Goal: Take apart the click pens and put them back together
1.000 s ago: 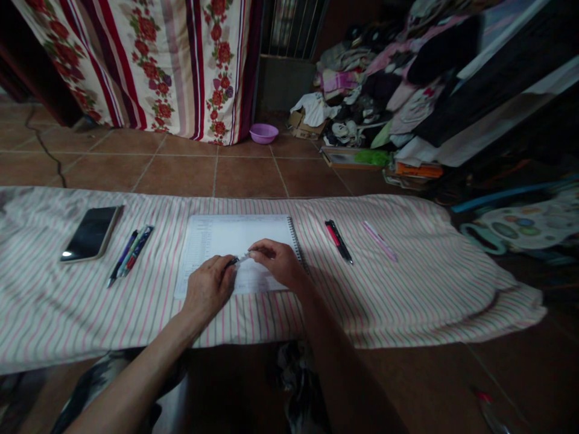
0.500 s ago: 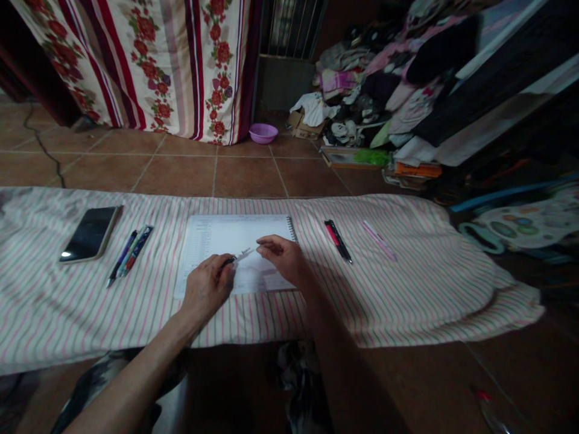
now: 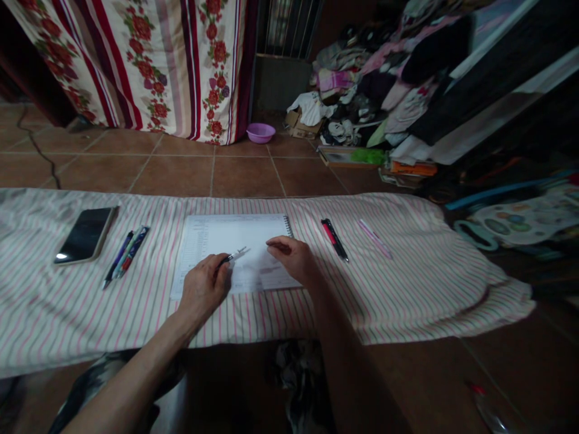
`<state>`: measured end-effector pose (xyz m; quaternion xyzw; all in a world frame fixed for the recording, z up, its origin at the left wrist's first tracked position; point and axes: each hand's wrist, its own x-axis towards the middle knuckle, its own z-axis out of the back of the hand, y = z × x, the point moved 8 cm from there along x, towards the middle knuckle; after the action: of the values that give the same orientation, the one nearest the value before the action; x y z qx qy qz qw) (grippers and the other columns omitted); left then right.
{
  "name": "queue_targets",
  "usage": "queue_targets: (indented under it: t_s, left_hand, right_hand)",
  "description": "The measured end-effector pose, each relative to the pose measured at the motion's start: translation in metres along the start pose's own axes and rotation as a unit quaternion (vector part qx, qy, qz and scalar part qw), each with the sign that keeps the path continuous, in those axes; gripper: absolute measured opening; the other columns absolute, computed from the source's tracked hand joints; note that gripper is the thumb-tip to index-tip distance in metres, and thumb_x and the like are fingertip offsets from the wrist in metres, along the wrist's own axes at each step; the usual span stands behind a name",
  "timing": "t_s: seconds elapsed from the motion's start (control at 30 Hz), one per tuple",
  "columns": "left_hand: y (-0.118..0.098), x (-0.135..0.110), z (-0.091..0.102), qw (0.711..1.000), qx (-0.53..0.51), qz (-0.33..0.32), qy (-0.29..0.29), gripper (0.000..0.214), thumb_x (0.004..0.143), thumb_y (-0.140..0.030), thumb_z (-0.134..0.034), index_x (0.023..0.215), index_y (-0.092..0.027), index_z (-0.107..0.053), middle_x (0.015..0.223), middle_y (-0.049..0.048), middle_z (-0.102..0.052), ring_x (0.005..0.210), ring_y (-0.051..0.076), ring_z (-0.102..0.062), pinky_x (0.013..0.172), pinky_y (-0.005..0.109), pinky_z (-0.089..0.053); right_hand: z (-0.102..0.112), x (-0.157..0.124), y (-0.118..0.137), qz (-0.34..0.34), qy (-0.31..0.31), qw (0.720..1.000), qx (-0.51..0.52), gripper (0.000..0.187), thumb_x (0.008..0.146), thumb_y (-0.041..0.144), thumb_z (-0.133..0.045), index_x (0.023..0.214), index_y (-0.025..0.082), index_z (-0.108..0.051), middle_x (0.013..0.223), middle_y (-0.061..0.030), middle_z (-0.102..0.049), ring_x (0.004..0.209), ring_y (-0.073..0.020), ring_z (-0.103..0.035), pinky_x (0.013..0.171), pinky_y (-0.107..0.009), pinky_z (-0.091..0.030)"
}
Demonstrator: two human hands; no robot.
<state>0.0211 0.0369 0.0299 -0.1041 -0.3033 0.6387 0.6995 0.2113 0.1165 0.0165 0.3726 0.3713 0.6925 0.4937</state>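
Note:
A spiral notebook [image 3: 235, 235] lies open on a pink-striped cloth [image 3: 407, 277]. My left hand [image 3: 204, 289] rests on its lower edge, closed round a pen [image 3: 233, 255] whose clear tip points up and to the right. Just to the right, my right hand [image 3: 293, 259] sits on the page with fingers curled together, apart from the pen; whether it holds anything I cannot make out.
A dark phone [image 3: 84, 234] and a few pens [image 3: 123, 255] lie left of the notebook. A red and a black pen [image 3: 333, 239] and a pink pen [image 3: 374, 239] lie to its right. Behind are tiled floor, a floral curtain [image 3: 149, 66], a purple bowl [image 3: 261, 132] and piled clothes [image 3: 375, 90].
My right hand has let go of the pen's tip and moved a little right. My left hand keeps the pen. The view has shifted slightly.

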Motion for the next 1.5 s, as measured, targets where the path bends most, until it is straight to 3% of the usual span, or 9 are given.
queue_targets:
  t_s: [0.13,0.33,0.67,1.13,1.4,1.5]
  left_hand:
    - [-0.001,0.001,-0.001,1.000,-0.001,-0.005,0.001,0.034,0.087,-0.031,-0.035,0.101,-0.013,-0.060,0.082,0.0068,-0.066,0.073,0.019,-0.062,0.065,0.031,-0.049]
    - [-0.006,-0.001,-0.005,1.000,-0.015,-0.026,-0.002,0.031,0.087,-0.031,-0.037,0.101,-0.015,-0.060,0.088,0.0069,-0.067,0.078,0.019,-0.063,0.068,0.030,-0.049]
    - [-0.011,-0.001,-0.009,0.999,-0.037,-0.039,0.005,0.028,0.087,-0.029,-0.039,0.100,-0.016,-0.060,0.087,0.0060,-0.067,0.078,0.018,-0.063,0.069,0.029,-0.049]
    - [-0.015,-0.001,-0.008,0.997,0.009,-0.072,0.000,0.027,0.088,-0.029,-0.038,0.100,-0.017,-0.059,0.085,0.0052,-0.066,0.078,0.018,-0.062,0.069,0.030,-0.050]
    - [-0.019,-0.001,-0.005,0.996,0.009,-0.083,-0.010,0.027,0.087,-0.029,-0.037,0.099,-0.017,-0.059,0.083,0.0056,-0.066,0.076,0.018,-0.062,0.067,0.029,-0.050]
    - [-0.016,-0.002,-0.006,0.998,-0.006,-0.068,-0.004,0.026,0.087,-0.028,-0.039,0.099,-0.016,-0.059,0.083,0.0056,-0.066,0.076,0.018,-0.062,0.067,0.029,-0.049]
  right_hand:
    - [0.003,-0.002,0.002,0.001,-0.005,1.000,0.011,0.013,0.073,0.024,-0.060,0.083,0.019,-0.067,0.080,-0.0036,-0.069,0.074,-0.0157,-0.065,0.069,-0.027,-0.051]
    - [-0.016,-0.004,0.018,0.012,0.043,0.995,0.090,0.021,0.074,0.027,-0.062,0.093,0.020,-0.065,0.082,-0.0027,-0.068,0.076,-0.0141,-0.063,0.068,-0.026,-0.050]
    - [-0.026,-0.007,0.036,0.054,0.066,0.994,0.066,0.014,0.074,0.022,-0.061,0.087,0.020,-0.066,0.084,-0.0022,-0.068,0.078,-0.0135,-0.062,0.070,-0.026,-0.049]
    - [-0.029,-0.009,0.038,0.038,0.083,0.996,0.022,0.011,0.075,0.027,-0.059,0.075,0.018,-0.065,0.070,-0.0004,-0.065,0.065,-0.0115,-0.058,0.064,-0.023,-0.045]
    - [-0.033,-0.010,0.038,0.039,0.092,0.995,-0.005,0.014,0.078,0.029,-0.057,0.074,0.018,-0.064,0.069,0.0001,-0.065,0.063,-0.0111,-0.057,0.063,-0.023,-0.045]
    - [-0.030,-0.008,0.035,0.027,0.087,0.996,0.022,0.016,0.076,0.032,-0.059,0.083,0.018,-0.064,0.075,-0.0016,-0.066,0.068,-0.0123,-0.060,0.066,-0.024,-0.047]
